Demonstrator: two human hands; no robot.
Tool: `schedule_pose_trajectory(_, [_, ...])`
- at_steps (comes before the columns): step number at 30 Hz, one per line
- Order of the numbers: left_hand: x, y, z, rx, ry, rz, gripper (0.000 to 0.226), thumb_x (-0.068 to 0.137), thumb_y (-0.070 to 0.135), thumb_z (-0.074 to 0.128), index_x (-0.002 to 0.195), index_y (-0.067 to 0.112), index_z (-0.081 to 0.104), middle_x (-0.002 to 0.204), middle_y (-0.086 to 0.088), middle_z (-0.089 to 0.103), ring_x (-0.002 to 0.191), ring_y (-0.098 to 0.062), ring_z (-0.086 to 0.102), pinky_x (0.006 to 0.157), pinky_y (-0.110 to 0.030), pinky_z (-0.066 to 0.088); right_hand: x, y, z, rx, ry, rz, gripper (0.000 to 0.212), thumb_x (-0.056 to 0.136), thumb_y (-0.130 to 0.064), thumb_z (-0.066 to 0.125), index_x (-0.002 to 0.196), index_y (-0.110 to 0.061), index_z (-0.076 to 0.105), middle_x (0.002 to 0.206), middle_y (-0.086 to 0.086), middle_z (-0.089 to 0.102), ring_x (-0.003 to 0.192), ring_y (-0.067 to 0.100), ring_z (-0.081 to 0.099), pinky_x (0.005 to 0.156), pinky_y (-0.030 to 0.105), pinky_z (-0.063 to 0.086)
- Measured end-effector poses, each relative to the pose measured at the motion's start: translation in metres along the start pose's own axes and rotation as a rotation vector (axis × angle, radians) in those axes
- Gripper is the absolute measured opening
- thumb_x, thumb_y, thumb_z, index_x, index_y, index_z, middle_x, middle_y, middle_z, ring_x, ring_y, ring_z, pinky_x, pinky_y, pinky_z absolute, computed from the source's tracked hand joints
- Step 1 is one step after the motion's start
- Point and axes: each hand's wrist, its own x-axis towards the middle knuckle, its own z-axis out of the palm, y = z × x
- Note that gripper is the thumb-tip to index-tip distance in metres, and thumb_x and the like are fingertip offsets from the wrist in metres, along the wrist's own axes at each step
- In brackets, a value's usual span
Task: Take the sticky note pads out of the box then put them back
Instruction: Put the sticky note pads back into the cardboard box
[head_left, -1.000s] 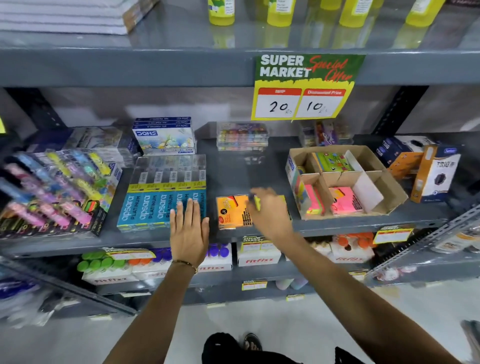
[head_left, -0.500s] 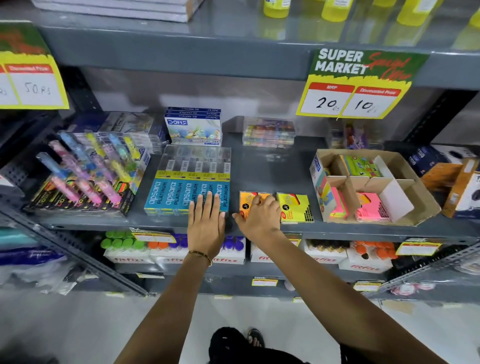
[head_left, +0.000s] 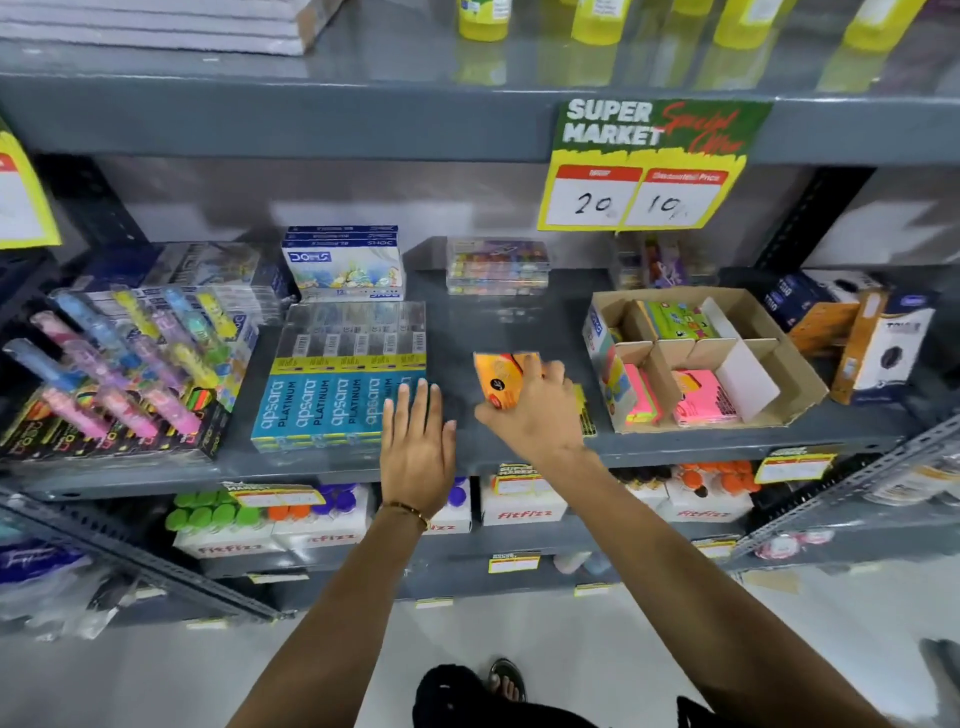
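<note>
An open cardboard box (head_left: 789, 384) with dividers stands on the grey shelf (head_left: 498, 322) at the right. It holds pink sticky note pads (head_left: 704, 397), a green pad (head_left: 675, 319) and more pads along its left wall. My right hand (head_left: 535, 410) is shut on an orange sticky note pad (head_left: 501, 379), tilted up off the shelf left of the box. A yellow pad (head_left: 586, 415) peeks out from under that hand. My left hand (head_left: 418, 441) lies flat with fingers spread on the shelf's front edge, touching the blue pencil boxes.
Blue Apsara pencil boxes (head_left: 337, 410) and a display of pastel highlighters (head_left: 124, 364) fill the shelf's left. Doms boxes (head_left: 343, 265) and clear cases (head_left: 497, 267) sit at the back. Orange and white boxes (head_left: 872, 343) stand right of the cardboard box. A price sign (head_left: 644, 166) hangs above.
My right hand has closed on the orange pad and lifted it off the shelf, tilting it up. The yellow pad stays down. My left hand has kept its place.
</note>
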Motion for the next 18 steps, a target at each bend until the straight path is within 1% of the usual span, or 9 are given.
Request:
schedule_pose_trajectory(3, [0.014, 0.024, 0.009, -0.061, -0.016, 0.058, 0.057, 0.098, 0.034, 0.015, 0.132, -0.003, 0.043, 0.139, -0.021, 0.043, 0.133, -0.037, 0.030, 0.113, -0.040, 0.006, 0.002, 0.032, -0.039, 0.060, 0.124, 0.046, 0.083, 0.064, -0.047, 0.066, 0.129, -0.002, 0.039, 0.124, 0.021, 0.049, 0.112, 0.040, 0.048, 0.095, 0.045, 0.042])
schedule_pose_trajectory(5, [0.021, 0.038, 0.018, -0.070, -0.051, 0.089, 0.058, 0.097, 0.034, 0.016, 0.132, -0.003, 0.044, 0.139, -0.022, 0.043, 0.133, -0.038, 0.030, 0.113, -0.040, 0.008, 0.004, 0.063, -0.066, 0.053, 0.215, 0.093, 0.081, 0.062, -0.049, 0.061, 0.124, -0.001, 0.042, 0.120, 0.022, 0.053, 0.111, 0.039, 0.049, 0.091, 0.044, 0.044])
schedule_pose_trajectory(6, [0.023, 0.043, 0.022, -0.061, -0.068, 0.092, 0.059, 0.097, 0.035, 0.016, 0.131, -0.004, 0.044, 0.138, -0.022, 0.044, 0.132, -0.038, 0.031, 0.112, -0.041, 0.010, 0.004, 0.079, -0.077, 0.060, 0.262, 0.120, 0.080, 0.060, -0.051, 0.058, 0.120, 0.000, 0.045, 0.118, 0.022, 0.054, 0.110, 0.038, 0.049, 0.088, 0.043, 0.045])
schedule_pose_trajectory(8, [0.027, 0.048, 0.031, -0.047, -0.106, 0.071, 0.058, 0.096, 0.035, 0.017, 0.130, -0.004, 0.046, 0.137, -0.023, 0.046, 0.131, -0.038, 0.033, 0.111, -0.045, 0.019, 0.005, 0.110, -0.096, 0.089, 0.333, 0.180, 0.086, 0.054, -0.058, 0.050, 0.117, 0.001, 0.049, 0.115, 0.023, 0.056, 0.110, 0.037, 0.050, 0.087, 0.041, 0.045])
schedule_pose_trajectory(9, [0.028, 0.049, 0.035, -0.044, -0.122, 0.059, 0.057, 0.095, 0.034, 0.019, 0.130, -0.004, 0.045, 0.137, -0.023, 0.045, 0.131, -0.038, 0.033, 0.110, -0.047, 0.022, 0.006, 0.125, -0.101, 0.092, 0.330, 0.213, 0.090, 0.052, -0.059, 0.049, 0.120, 0.001, 0.049, 0.116, 0.023, 0.056, 0.111, 0.037, 0.051, 0.088, 0.040, 0.045])
schedule_pose_trajectory(10, [0.028, 0.049, 0.038, -0.042, -0.135, 0.051, 0.057, 0.095, 0.033, 0.020, 0.131, -0.003, 0.044, 0.138, -0.023, 0.044, 0.132, -0.038, 0.032, 0.110, -0.048, 0.023, 0.006, 0.138, -0.104, 0.082, 0.307, 0.237, 0.091, 0.055, -0.058, 0.053, 0.125, 0.000, 0.046, 0.118, 0.023, 0.055, 0.112, 0.037, 0.051, 0.090, 0.040, 0.044])
schedule_pose_trajectory(12, [0.028, 0.049, 0.041, -0.041, -0.169, 0.032, 0.057, 0.095, 0.033, 0.020, 0.135, -0.002, 0.040, 0.142, -0.023, 0.038, 0.134, -0.038, 0.027, 0.110, -0.047, 0.018, 0.009, 0.161, -0.103, 0.048, 0.228, 0.243, 0.086, 0.062, -0.047, 0.066, 0.131, -0.002, 0.042, 0.124, 0.024, 0.054, 0.118, 0.039, 0.047, 0.094, 0.042, 0.044])
schedule_pose_trajectory(15, [0.029, 0.048, 0.042, -0.039, -0.190, -0.003, 0.057, 0.094, 0.033, 0.020, 0.135, 0.000, 0.040, 0.143, -0.022, 0.037, 0.134, -0.037, 0.028, 0.111, -0.048, 0.018, 0.017, 0.185, -0.092, -0.030, 0.100, 0.236, 0.072, 0.066, -0.039, 0.073, 0.123, -0.002, 0.049, 0.128, 0.021, 0.053, 0.121, 0.039, 0.045, 0.093, 0.043, 0.045])
schedule_pose_trajectory(18, [0.028, 0.048, 0.042, -0.030, -0.200, -0.011, 0.060, 0.093, 0.035, 0.016, 0.133, 0.000, 0.043, 0.140, -0.022, 0.042, 0.131, -0.037, 0.032, 0.110, -0.049, 0.020, 0.024, 0.199, -0.078, -0.095, 0.040, 0.221, 0.071, 0.069, -0.039, 0.076, 0.123, -0.003, 0.048, 0.125, 0.021, 0.055, 0.113, 0.040, 0.051, 0.089, 0.044, 0.047])
